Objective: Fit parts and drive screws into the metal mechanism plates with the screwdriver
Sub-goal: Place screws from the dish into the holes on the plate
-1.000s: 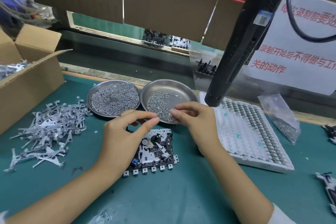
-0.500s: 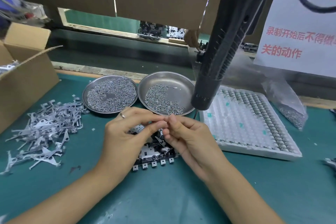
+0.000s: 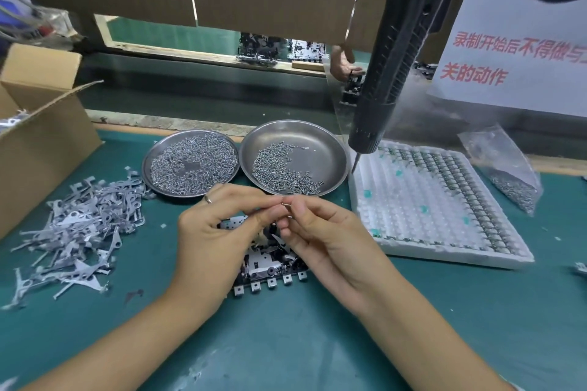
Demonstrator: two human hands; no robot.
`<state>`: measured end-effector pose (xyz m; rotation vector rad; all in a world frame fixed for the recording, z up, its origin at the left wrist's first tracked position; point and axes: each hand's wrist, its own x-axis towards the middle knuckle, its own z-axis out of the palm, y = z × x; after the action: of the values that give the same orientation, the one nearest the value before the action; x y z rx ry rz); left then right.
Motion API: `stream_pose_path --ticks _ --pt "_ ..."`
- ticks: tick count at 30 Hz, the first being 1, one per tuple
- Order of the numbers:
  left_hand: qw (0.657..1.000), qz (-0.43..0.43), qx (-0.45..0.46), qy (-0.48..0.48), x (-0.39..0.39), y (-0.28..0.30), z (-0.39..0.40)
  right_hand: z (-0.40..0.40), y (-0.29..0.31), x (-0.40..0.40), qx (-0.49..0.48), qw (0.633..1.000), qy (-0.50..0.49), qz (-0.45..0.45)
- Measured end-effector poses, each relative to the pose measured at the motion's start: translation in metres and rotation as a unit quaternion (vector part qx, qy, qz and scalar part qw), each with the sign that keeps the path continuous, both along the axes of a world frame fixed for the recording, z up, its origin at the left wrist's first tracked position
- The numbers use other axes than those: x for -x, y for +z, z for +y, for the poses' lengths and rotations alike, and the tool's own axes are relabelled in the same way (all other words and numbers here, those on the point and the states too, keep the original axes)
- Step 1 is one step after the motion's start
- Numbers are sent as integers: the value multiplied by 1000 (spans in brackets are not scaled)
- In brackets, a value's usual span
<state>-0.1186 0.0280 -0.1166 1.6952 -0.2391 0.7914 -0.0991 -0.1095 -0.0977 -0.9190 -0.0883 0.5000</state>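
Left hand curled, thumb and forefinger pinching toward a small screw; right hand pinches the same screw from the other side, other fingers loosely bent. Both held just above the mechanism plate on the mat, near the screw dish. Screw judged light, rigid, slippery, easily dropped: hold by shank. Screwdriver hangs unheld, right.
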Motion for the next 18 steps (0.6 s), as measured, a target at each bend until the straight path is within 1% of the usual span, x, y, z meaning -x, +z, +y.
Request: stream_pose_path --ticks 10,18 --pt "1000 -9 21 -19 0 0 0 3 1 3 -46 998 26 40" --pt "999 -14 21 -34 -1 0 0 1 3 2 -43 996 43 60"
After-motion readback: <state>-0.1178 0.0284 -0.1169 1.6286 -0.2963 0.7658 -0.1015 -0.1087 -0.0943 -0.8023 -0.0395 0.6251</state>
